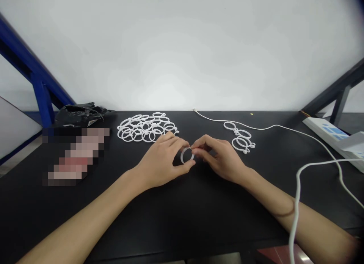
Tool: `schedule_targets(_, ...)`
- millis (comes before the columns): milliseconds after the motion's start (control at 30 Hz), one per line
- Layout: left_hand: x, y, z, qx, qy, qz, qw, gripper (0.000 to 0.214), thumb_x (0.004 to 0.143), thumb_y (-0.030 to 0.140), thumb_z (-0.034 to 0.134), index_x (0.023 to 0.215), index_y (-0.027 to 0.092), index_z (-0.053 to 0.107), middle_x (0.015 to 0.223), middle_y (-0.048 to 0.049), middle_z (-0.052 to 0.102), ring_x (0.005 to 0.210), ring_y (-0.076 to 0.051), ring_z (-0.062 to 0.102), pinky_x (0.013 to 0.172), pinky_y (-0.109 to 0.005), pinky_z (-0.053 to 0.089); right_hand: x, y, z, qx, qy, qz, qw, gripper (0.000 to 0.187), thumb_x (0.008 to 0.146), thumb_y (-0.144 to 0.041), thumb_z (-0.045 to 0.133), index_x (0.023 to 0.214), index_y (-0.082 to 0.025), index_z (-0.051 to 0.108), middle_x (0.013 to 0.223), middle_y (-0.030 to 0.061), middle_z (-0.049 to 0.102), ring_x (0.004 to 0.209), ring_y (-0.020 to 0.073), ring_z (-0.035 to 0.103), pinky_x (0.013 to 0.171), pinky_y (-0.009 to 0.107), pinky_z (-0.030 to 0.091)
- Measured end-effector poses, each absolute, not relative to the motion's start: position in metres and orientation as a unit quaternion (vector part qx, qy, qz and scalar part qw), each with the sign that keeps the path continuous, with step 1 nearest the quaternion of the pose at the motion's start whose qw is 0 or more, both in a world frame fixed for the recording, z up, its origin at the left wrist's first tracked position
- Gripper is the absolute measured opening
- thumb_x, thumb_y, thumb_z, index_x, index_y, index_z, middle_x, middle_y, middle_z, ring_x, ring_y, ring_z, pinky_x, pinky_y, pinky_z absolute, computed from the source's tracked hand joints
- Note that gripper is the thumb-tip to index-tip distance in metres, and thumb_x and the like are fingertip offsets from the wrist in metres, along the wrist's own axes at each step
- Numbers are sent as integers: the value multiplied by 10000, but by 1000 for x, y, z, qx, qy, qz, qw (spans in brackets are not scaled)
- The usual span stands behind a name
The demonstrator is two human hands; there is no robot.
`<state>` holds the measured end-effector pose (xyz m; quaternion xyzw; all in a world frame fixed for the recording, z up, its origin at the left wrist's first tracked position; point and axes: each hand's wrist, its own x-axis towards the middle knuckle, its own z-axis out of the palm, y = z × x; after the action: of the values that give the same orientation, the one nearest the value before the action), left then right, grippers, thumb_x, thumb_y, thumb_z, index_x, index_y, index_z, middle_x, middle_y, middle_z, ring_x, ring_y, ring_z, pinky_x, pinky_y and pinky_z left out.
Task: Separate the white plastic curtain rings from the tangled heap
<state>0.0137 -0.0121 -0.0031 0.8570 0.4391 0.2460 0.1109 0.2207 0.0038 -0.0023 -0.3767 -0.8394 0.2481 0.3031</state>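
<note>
A white curtain ring (182, 157) is held above the black table, between both hands near the middle of the view. My left hand (156, 159) curls around its left side, thumb below and fingers above. At the ring's upper right edge, my right hand (222, 157) pinches with thumb and forefinger; its fingertips hide what they grip there. Behind my left hand lies a pile of similar white rings (149, 135), each with a small eyelet where visible. Several more rings (239, 143) lie in a smaller group beyond my right hand.
A white cable (273, 126) runs across the black table (182, 218) to the right, and another strand passes over my right forearm. A white box (332, 137) stands at the right edge. Crumpled black plastic (75, 114) and a pixelated patch are on the left.
</note>
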Motion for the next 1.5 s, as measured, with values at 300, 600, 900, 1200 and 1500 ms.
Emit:
schedule_targets(300, -45, 14, 11, 810, 560, 173, 17, 307, 849, 394, 553, 1099, 216, 568, 1152, -81, 598, 1113, -312, 455, 958, -486, 405, 259, 43, -5, -633, -748, -109, 167, 351, 926, -455, 526, 1074, -158, 642, 1045, 160, 638, 983, 323, 588, 716, 380, 451)
schedule_targets(600, -73, 22, 1, 822, 560, 95, 40, 342, 787, 319, 556, 1123, 266, 589, 1180, -80, 600, 1174, -354, 445, 955, -539, 375, 289, 64, -18, -682, -712, -147, 74, 381, 928, -464, 491, 1039, -161, 693, 1012, 185, 656, 955, 336, 585, 799, 446, 431)
schedule_targets(900, -64, 22, 2, 821, 558, 112, 43, 314, 793, 344, 624, 1091, 252, 592, 1189, -86, 601, 1169, -343, 449, 962, -522, 380, 276, 60, -14, -592, -777, -98, 190, 194, 913, -358, 572, 921, -198, 682, 966, 114, 628, 899, 282, 544, 776, 398, 444)
schedule_targets(1200, -61, 23, 0, 835, 531, 133, 49, 340, 826, 399, 639, 1138, 268, 605, 1186, -68, 616, 1142, -314, 458, 970, -493, 386, 243, 38, -16, -460, -859, 48, 220, 93, 904, -296, 616, 949, -222, 650, 1021, 81, 608, 969, 242, 566, 831, 377, 483)
schedule_targets(1500, -61, 26, 0, 829, 535, 158, 40, 373, 789, 491, 693, 1103, 296, 649, 1139, -64, 638, 1083, -318, 483, 920, -480, 405, 243, 39, -16, -447, -870, 87, 191, 99, 941, -197, 543, 929, -198, 641, 943, 68, 636, 913, 218, 567, 826, 362, 470)
